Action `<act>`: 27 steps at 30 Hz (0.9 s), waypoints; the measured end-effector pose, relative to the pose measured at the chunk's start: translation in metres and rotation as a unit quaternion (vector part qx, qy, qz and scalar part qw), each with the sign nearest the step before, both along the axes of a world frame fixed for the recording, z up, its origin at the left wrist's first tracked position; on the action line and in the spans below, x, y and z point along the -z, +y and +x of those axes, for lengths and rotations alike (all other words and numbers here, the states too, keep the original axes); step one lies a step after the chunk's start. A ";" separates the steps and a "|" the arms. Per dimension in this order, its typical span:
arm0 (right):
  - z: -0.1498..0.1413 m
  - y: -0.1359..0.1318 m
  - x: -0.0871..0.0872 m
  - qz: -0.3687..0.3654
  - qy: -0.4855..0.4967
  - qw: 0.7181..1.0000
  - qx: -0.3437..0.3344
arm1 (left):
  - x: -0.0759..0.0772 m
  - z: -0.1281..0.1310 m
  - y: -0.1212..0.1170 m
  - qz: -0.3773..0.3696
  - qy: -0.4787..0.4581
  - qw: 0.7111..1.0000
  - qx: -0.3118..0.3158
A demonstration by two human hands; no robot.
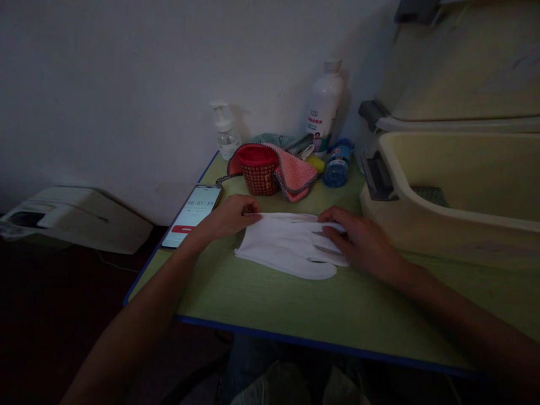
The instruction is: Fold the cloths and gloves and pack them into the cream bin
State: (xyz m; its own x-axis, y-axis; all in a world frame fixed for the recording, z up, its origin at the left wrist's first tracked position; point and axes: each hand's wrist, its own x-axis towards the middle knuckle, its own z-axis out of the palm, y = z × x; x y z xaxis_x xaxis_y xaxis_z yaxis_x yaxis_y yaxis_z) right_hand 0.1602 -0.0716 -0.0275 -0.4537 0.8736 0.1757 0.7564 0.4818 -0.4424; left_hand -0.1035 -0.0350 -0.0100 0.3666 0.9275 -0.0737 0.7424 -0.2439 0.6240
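Observation:
A white fabric glove [282, 242] lies flat on the green table [253, 304], its cuff to the left and its fingers to the right. My left hand [234, 216] pinches the far corner of the cuff between thumb and fingers. At the other end, my right hand [358, 239] rests on the glove's fingers, with its thumb and index finger on the cloth. Its remaining fingers are partly hidden behind the hand.
A phone [192, 216] showing a timer lies by the left edge. Behind stand a red woven cup [259, 174], a pink cloth [295, 169], a pump bottle [226, 135], a white bottle [324, 107] and a blue bottle [337, 166]. An open cream bin [422, 225] sits right.

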 end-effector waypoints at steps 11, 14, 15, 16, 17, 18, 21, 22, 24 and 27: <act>0.001 0.000 0.001 -0.013 -0.009 1.000 0.010 | -0.001 0.003 -0.006 -0.139 -0.059 0.988 -0.030; 0.000 0.000 0.000 -0.005 -0.001 1.000 0.004 | 0.001 0.003 -0.007 -0.153 -0.043 0.987 -0.030; 0.000 0.000 0.000 0.003 -0.001 1.000 -0.002 | 0.002 0.003 -0.007 -0.147 -0.032 0.988 -0.032; 0.000 0.000 0.000 0.011 -0.002 1.000 -0.008 | 0.004 0.003 -0.007 -0.133 -0.018 0.990 -0.033; 0.000 0.000 0.001 0.021 -0.004 1.000 -0.013 | 0.005 0.003 -0.007 -0.110 0.000 0.993 -0.032; 0.000 0.001 0.002 0.031 -0.005 0.999 -0.017 | 0.006 0.002 -0.007 -0.080 0.022 0.996 -0.029; 0.000 0.001 0.003 0.049 -0.005 0.998 -0.027 | 0.006 0.001 -0.008 0.011 0.091 0.996 -0.014; 0.000 0.001 0.003 0.050 -0.006 0.998 -0.030 | 0.005 0.002 -0.009 0.037 0.109 0.993 -0.012; -0.001 0.000 0.001 0.047 -0.014 0.998 -0.035 | 0.005 0.007 -0.013 0.103 0.130 0.986 -0.019; -0.004 -0.003 -0.001 0.028 -0.044 0.998 -0.031 | 0.010 0.023 -0.024 0.241 0.127 0.962 -0.028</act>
